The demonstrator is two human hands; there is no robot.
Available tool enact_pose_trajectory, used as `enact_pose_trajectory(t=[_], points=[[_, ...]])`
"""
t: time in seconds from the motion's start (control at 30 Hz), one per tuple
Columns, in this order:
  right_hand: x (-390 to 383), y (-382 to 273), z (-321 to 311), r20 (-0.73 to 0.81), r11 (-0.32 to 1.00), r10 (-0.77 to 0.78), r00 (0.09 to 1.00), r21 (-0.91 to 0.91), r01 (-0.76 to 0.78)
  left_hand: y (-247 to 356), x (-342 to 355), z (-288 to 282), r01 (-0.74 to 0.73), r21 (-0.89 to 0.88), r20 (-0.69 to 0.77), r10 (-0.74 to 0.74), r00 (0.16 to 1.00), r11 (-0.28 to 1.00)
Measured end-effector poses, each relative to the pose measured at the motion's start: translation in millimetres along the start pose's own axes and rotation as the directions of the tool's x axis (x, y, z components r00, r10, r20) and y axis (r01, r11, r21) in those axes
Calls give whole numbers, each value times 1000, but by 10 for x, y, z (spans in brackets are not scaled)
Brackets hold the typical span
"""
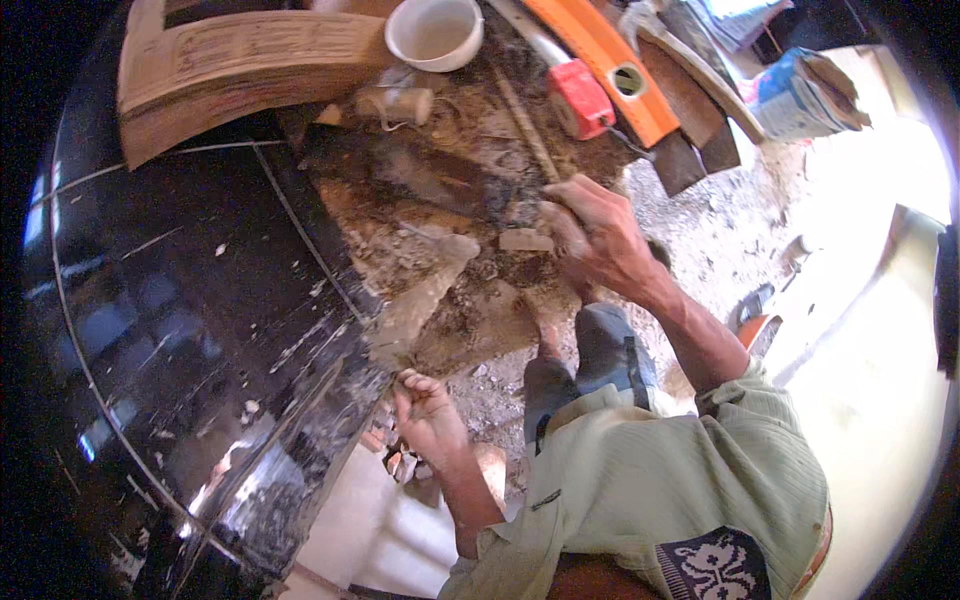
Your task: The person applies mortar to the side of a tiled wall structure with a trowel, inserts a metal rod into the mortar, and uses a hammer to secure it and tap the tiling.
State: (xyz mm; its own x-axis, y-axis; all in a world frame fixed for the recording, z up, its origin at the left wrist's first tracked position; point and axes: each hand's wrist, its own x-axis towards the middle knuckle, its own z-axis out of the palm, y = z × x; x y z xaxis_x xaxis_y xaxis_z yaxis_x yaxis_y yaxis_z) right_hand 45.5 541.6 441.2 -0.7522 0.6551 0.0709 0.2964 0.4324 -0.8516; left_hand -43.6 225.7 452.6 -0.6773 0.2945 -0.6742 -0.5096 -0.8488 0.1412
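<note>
My right hand point(600, 230) is closed around the lower end of a long thin stick point(518, 115) at the middle right, over the rubble-strewn, broken work surface. My left hand point(425, 410) is lower and further left, its fingers curled beside the chipped edge of the black tiled surface point(200, 300); what they hold, if anything, is unclear. Between my hands lie pale broken mortar point(420, 300) and a small oblong piece point(525, 240). My bare foot point(548, 340) shows below.
A curved-looking wooden panel point(250, 70), a white bowl point(432, 35), an orange level point(650, 110), a red block-shaped item point(580, 98) and a printed sack point(795, 95) lie along the top. Debris covers the floor point(680, 200). A pale panel point(870, 350) stands at the right.
</note>
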Motion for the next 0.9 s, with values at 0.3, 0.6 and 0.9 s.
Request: enact_pose_trajectory(t=[0.3, 0.6, 0.9], points=[[-1503, 905, -564, -357, 816, 521, 775, -58, -575, 93, -15, 110, 82, 158, 85, -97, 992, 984], [-688, 226, -464, -267, 955, 8, 964, -282, -86, 158, 15, -11, 97, 181, 152, -125, 980, 979], [673, 193, 414, 31, 581, -113, 993, -809, 91, 81, -44, 38, 35, 21, -27, -34, 999, 999]])
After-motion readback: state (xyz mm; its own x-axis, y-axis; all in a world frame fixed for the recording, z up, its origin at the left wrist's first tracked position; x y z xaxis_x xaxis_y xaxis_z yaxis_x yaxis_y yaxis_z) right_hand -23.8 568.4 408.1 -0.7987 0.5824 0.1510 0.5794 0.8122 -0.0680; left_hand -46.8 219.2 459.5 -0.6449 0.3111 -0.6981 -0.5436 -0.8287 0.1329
